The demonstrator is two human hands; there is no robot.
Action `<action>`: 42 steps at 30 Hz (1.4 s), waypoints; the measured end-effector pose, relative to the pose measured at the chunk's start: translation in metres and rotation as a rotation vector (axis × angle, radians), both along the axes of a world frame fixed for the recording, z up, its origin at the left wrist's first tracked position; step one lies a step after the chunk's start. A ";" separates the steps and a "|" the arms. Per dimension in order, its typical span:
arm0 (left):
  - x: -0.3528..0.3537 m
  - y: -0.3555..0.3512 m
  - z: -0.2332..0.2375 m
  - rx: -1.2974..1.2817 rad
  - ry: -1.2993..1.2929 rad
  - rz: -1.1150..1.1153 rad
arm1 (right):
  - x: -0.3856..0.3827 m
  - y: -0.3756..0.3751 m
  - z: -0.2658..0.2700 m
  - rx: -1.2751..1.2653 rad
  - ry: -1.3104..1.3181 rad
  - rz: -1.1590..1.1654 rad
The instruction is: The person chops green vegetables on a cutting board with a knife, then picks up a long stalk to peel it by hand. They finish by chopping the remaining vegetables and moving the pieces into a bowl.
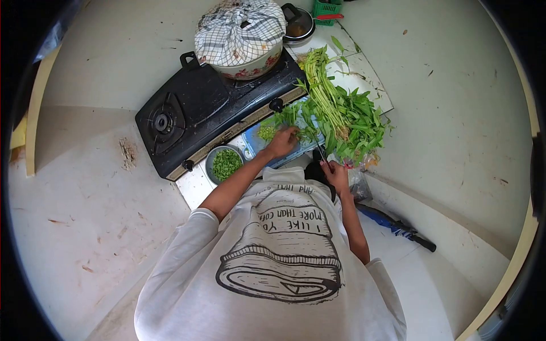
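Observation:
My left hand is over a blue chopping board, its fingers bunched together beside leafy greens. What lies between those fingers is hidden. A knife is in my right hand, fingers wrapped round its handle, with the blade pointing towards the board. Small chopped pieces lie on the board left of my left hand. Close to my left forearm is a grey bowl of chopped greens. A big bunch of long-stemmed leafy greens spreads beyond my right hand.
A black two-burner stove stands at the back left. On it sits a flowered pot covered by a checked cloth. Behind are a lidded pan and a green basket. A folded blue umbrella lies at right.

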State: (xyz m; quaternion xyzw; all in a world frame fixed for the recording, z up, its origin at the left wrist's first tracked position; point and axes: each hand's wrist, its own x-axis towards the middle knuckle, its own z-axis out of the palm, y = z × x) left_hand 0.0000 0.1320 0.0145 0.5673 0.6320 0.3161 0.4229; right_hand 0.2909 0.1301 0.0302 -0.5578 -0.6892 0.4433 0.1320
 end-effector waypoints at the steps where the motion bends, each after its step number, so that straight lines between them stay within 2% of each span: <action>1: 0.004 0.000 0.001 0.008 -0.016 0.010 | 0.000 -0.002 -0.001 -0.009 0.019 -0.019; 6: 0.013 0.005 0.003 -0.078 -0.118 0.067 | 0.004 -0.005 -0.001 0.003 -0.020 -0.024; 9: 0.006 0.008 0.012 0.029 0.203 0.099 | 0.007 -0.006 -0.001 0.023 -0.009 -0.026; 12: -0.002 0.012 0.017 -0.012 0.117 0.146 | 0.010 -0.006 0.001 0.000 0.003 -0.041; 15: -0.008 0.021 0.010 0.092 0.117 0.076 | 0.009 -0.005 0.004 -0.005 -0.019 -0.026; 18: -0.007 0.027 0.010 -0.041 -0.148 0.120 | 0.010 -0.004 0.010 0.022 -0.031 -0.007; 21: -0.005 0.027 0.019 -0.188 -0.290 0.221 | 0.010 -0.004 0.015 0.032 -0.010 -0.021; 24: -0.007 0.022 0.040 -0.128 -0.167 0.217 | 0.011 -0.007 0.011 0.043 0.024 -0.055; 27: -0.009 0.017 0.041 -0.004 -0.166 0.258 | 0.009 -0.009 0.010 0.020 0.072 -0.094; 32: -0.014 0.012 0.040 -0.050 -0.480 0.333 | 0.003 -0.007 0.018 -0.010 0.124 -0.107; 36: -0.016 0.005 0.056 -0.206 -0.766 0.432 | -0.001 -0.001 0.014 0.076 0.006 -0.010; 39: -0.019 -0.001 0.065 -0.187 -0.852 0.443 | -0.008 0.004 0.023 0.160 -0.040 0.075; 42: -0.023 -0.010 0.074 -0.174 -0.814 0.476 | -0.015 0.012 0.024 0.217 -0.020 0.143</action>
